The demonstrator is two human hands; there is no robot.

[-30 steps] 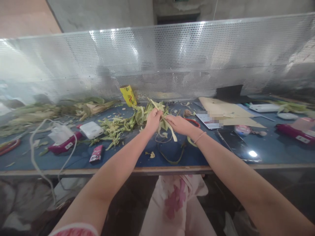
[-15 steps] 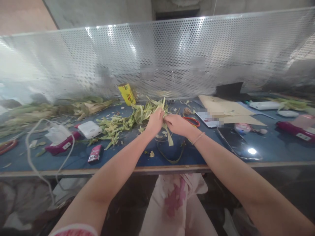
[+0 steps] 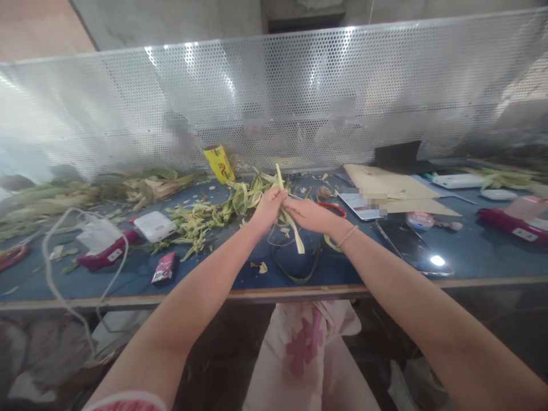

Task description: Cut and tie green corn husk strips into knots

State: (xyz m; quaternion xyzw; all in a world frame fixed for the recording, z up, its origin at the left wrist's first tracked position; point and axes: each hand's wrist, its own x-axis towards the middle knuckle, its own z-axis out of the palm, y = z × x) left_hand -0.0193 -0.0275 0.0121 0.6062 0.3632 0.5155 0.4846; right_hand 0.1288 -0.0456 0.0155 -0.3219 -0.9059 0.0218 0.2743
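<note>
Near the middle of the blue table, my left hand (image 3: 269, 208) is closed on a long, pale green leaf strip (image 3: 296, 231). One end of that strip sticks up past the fingers, and the other hangs down toward me. My right hand (image 3: 307, 214) meets the left at the fingertips, its fingers pressed together around the same strip; the pinch itself is partly hidden. Just beyond and left of my hands lies a heap of curled green leaf pieces (image 3: 240, 200). Red-handled scissors (image 3: 331, 208) rest behind my right hand.
A yellow container (image 3: 220, 164) stands before the perforated metal screen (image 3: 295, 85). To the left lie a white power bank (image 3: 154, 226), a small pink box (image 3: 164, 268) and a cable (image 3: 48, 257). On the right are a phone (image 3: 405, 245) and brown paper (image 3: 385, 182).
The strip's upper end now points up and slightly left, and its lower end reaches a little further right. My right-hand fingers have straightened somewhat against the left hand.
</note>
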